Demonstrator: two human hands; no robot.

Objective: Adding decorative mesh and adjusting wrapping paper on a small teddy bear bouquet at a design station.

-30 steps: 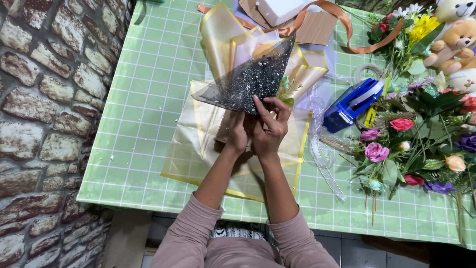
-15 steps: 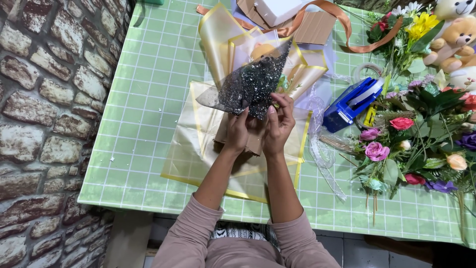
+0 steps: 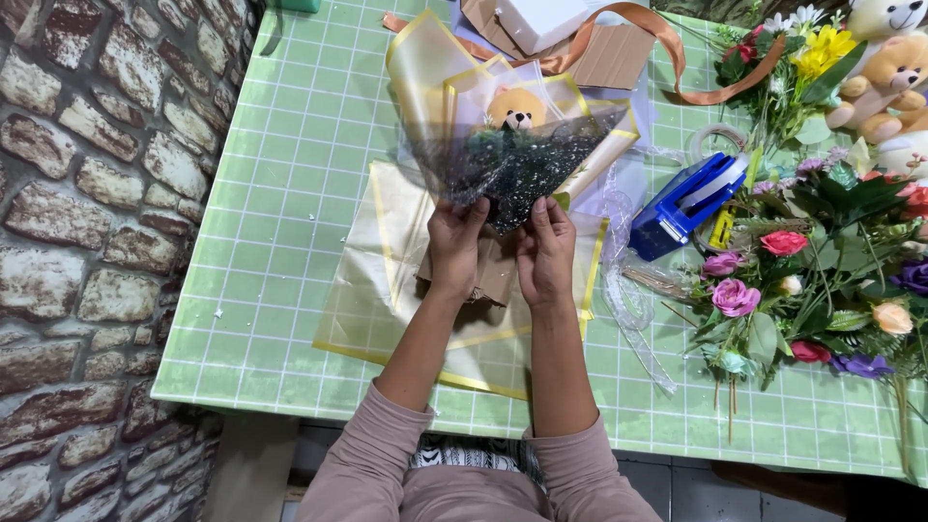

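A bouquet (image 3: 512,155) is held upright over the green grid table (image 3: 280,193). It has a small teddy bear (image 3: 514,106) at its top, black glittery mesh around the front, and clear yellow-edged wrap sheets behind. My left hand (image 3: 454,244) and my right hand (image 3: 546,253) grip it side by side at the narrow lower part, just above a brown cardboard base. Under the hands lie flat yellow-edged wrapping sheets (image 3: 387,290).
A blue tape dispenser (image 3: 686,205) lies right of the bouquet. Loose artificial flowers (image 3: 802,280) cover the table's right side. Plush bears (image 3: 884,58) sit at the far right corner. Cardboard and an orange ribbon (image 3: 638,39) lie at the back. A brick wall (image 3: 87,242) borders the left.
The bouquet has been raised and turned, so the small bear now shows above the black mesh. Both hands stayed on its lower part.
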